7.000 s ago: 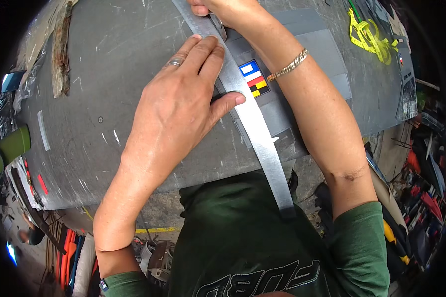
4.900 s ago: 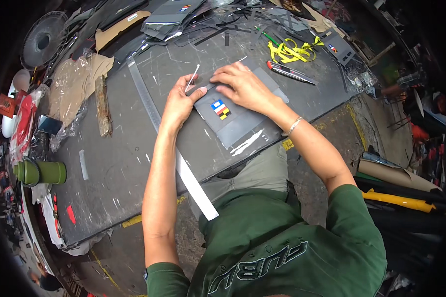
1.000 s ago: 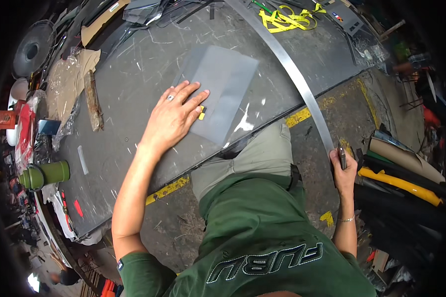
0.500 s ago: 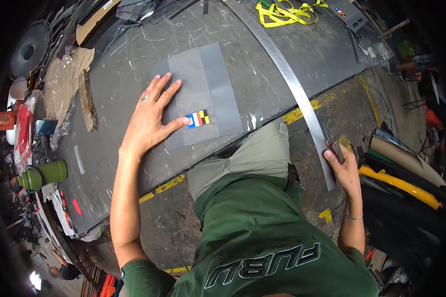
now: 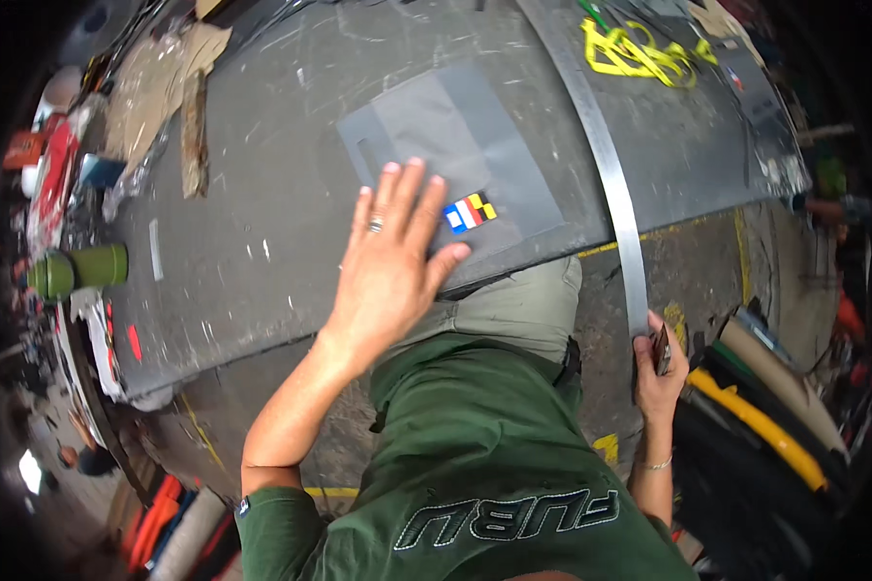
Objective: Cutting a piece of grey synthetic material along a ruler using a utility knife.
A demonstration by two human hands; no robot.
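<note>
A grey fabric panel [image 5: 518, 160] lies flat on the dark work table, with a lighter band across it and a small patch [image 5: 469, 213] of coloured blocks near its lower edge. My left hand [image 5: 388, 261], fingers stretched out, rests over the panel's lower left part, its thumb just below the patch. A long metal straightedge [image 5: 606, 160] runs from the table's far side past the near edge. At its near end my right hand [image 5: 661, 378] is closed on it, also holding a small dark tool [image 5: 663, 351] whose kind I cannot make out.
A yellow measuring tape [image 5: 630, 58] lies heaped at the far right. On the left are a wooden stick [image 5: 194, 136], brown paper [image 5: 155, 87] and a green bottle [image 5: 82, 269]. Rolls of material, one yellow [image 5: 761, 431], lie on the floor at the right.
The panel has shifted right on the table, closer to the straightedge. My left hand has moved right and nearer my body, its thumb off the patch. The view has shifted too.
</note>
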